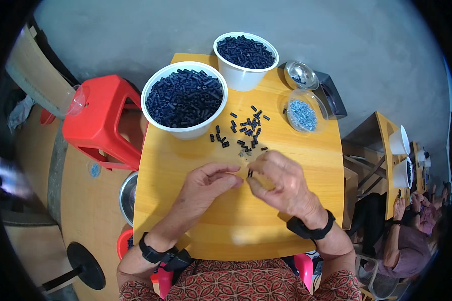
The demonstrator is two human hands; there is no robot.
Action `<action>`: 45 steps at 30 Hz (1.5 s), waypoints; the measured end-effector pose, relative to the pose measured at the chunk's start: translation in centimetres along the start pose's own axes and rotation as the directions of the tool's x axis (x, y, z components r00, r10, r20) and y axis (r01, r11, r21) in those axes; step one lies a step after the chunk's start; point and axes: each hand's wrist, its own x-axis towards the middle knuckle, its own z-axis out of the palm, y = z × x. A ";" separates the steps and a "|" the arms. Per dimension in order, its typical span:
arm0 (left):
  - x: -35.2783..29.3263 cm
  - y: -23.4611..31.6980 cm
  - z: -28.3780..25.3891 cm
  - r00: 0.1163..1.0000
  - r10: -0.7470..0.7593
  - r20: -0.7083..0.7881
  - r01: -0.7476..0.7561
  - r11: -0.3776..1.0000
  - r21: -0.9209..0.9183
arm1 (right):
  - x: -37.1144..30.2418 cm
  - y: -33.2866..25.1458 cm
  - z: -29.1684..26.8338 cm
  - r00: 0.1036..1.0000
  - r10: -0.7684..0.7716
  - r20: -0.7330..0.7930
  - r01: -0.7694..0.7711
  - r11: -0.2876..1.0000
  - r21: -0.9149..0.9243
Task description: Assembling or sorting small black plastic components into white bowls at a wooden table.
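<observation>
My two hands meet over the middle of the wooden table, fingertips almost touching. My right hand (281, 183) pinches a small black tube piece (250, 173) between thumb and fingers. Opposite it, the thumb and fingers of my left hand (211, 183) are drawn together; whatever they may hold is too small to make out. Just beyond the hands lies a loose scatter of small black tube pieces (246, 131). Behind these stand two white tubs heaped with the same pieces, the nearer tub (186, 133) at left and the farther tub (243, 80) behind it.
On the table's right are a clear round container (294, 123) of small silvery metal parts, a metal bowl (309, 75) and a dark tray (334, 98). A red stool (93, 113) stands left of the table (165, 210). Other people (404, 246) sit at a table on the far right.
</observation>
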 end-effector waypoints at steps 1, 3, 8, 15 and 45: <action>0.2 -0.3 0.5 1.000 -0.009 0.024 0.012 0.993 -0.117 | -0.4 -0.3 0.1 1.000 0.001 -0.003 -0.001 1.000 0.001; 0.5 -1.5 0.9 0.999 -0.046 0.026 0.050 0.982 -0.184 | -1.1 -0.8 0.3 0.997 0.044 0.068 -0.052 0.991 0.124; 0.0 -2.3 1.4 0.986 -0.166 0.026 0.164 0.919 -0.358 | -2.1 -1.2 0.5 0.998 0.050 -0.038 -0.043 0.984 0.171; -0.1 -3.1 2.1 0.988 -0.123 0.096 0.155 0.847 -0.509 | -2.7 -1.4 0.2 0.991 0.075 -0.114 -0.055 0.984 0.172; 0.7 -3.9 2.6 0.988 -0.152 0.025 0.151 0.922 -0.355 | -3.4 -1.3 0.1 0.991 -0.026 -0.129 0.018 0.998 -0.063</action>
